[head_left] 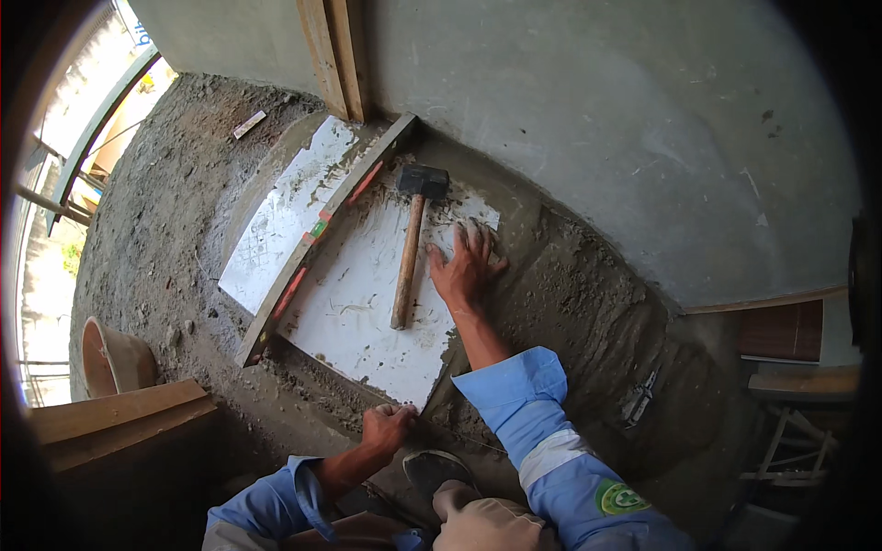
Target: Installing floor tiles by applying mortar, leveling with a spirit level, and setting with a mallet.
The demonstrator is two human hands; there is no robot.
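Observation:
A large white tile (354,303), smeared with mortar, lies on the wet grey mortar bed. My right hand (466,266) rests on its right side with fingers spread. At the tile's near corner is my left hand (389,427), its fingers curled closed; what they pinch, if anything, is hidden. A mallet (410,248) with a black head and wooden handle lies on the tile, just left of my right hand. Left of the mallet, a long spirit level (317,234) with a green vial reaches across this tile and a second white tile (276,239).
Rough grey mortar and sand (152,239) spread out on the left. A bucket (115,358) stands there beside a wooden board (119,422). Plastered walls (606,138) rise behind, with upright timber (331,55) at their corner. A small tool (640,399) lies on the mortar at right.

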